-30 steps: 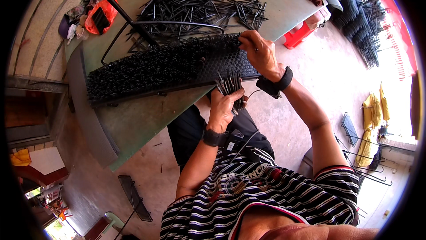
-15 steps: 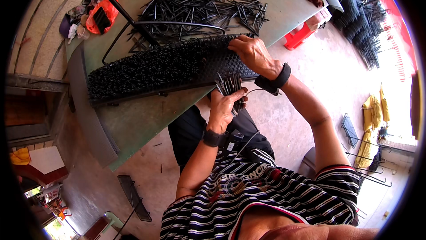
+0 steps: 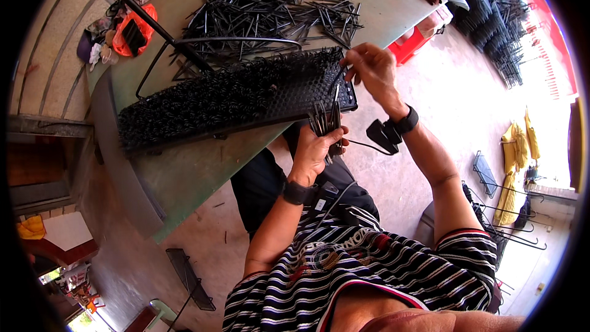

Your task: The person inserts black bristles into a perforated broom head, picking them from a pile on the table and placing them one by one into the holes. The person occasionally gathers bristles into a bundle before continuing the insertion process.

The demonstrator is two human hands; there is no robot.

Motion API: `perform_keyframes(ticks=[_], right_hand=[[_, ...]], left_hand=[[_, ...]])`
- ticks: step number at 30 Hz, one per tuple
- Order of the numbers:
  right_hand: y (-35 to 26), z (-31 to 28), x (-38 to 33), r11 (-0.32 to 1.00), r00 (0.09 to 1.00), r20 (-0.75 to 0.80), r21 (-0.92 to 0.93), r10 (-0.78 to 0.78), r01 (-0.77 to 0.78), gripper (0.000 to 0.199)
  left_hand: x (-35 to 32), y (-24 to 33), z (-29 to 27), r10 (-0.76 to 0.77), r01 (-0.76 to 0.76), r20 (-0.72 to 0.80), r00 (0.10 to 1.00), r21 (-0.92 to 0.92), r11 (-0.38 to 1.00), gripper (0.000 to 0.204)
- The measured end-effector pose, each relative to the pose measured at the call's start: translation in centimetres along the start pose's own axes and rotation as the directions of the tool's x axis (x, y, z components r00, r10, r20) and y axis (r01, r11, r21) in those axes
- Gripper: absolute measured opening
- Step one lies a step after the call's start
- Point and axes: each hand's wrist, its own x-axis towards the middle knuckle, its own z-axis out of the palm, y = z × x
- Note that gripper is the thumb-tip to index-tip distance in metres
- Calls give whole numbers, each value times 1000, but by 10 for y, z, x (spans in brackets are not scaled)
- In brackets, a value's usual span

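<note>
A long black mesh panel (image 3: 301, 92) lies slanted across the table, with dense black curled bristles (image 3: 196, 95) over its left and middle parts and along its far edge. Bare holes show towards its right end. Just below that end, my left hand (image 3: 309, 152) is closed around a bundle of thin black strips (image 3: 326, 122) that point upward. Beside the panel's right end, my right hand (image 3: 373, 73) is raised with its fingers pinched. A single black strip (image 3: 337, 78) appears to run from those fingers down towards the mesh.
Loose black strips (image 3: 264, 9) are heaped on the green table (image 3: 203, 178) behind the panel. A black pole (image 3: 132, 6) with a wire loop rises from the panel. An orange bag (image 3: 145, 20) and cloths lie at far left. A red stool (image 3: 409, 48) stands off the table's right edge.
My right hand has lifted off the panel's bare mesh and moved right, with its fingers pinched. My left hand still holds the bundle, almost unmoved. The view has shifted slightly.
</note>
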Motion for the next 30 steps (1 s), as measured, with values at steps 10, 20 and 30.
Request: perform_keyframes(ticks=[10, 20, 30], right_hand=[[19, 4, 20, 952, 915, -265, -113, -304, 284, 5], [14, -6, -42, 390, 512, 392, -351, -764, 851, 26], [25, -6, -76, 719, 741, 398, -238, -542, 653, 22]], left_hand=[[1, 5, 2, 37, -36, -55, 998, 10, 999, 25], [0, 13, -1, 25, -41, -90, 996, -176, 984, 25], [3, 14, 7, 65, -79, -177, 982, -73, 994, 18]])
